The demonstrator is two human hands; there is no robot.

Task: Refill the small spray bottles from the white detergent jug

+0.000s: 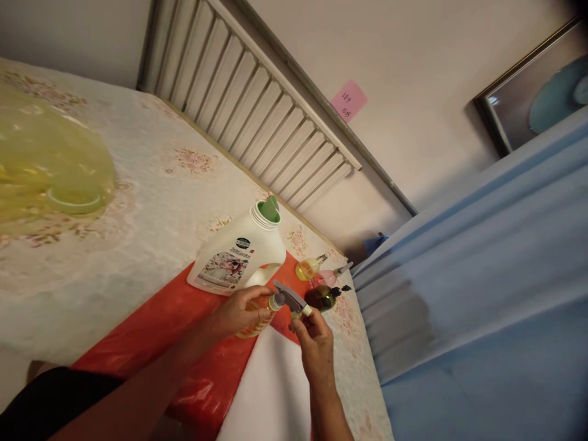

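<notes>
Where the flowered worktop (151, 138) bore a glossy red sheet (133, 321), that slick face could have let the uncapped jug (232, 263), smooth, white and broad-shouldered, slide and spill if an arm knocked it. Just beside the jug, the slim orange-toned bottle (258, 327) sat in the left hand's (237, 312) curled grip; loosened fingers might have dropped it. The right hand (316, 342) pinched the grey plastic trigger's (290, 296) pale tip, which a sideways tug could have strained.

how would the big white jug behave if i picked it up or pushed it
The white jug is probably fairly stiff, judging by its smooth, moulded-looking walls. It might spill if tipped, since its green spout looks uncovered.
</notes>
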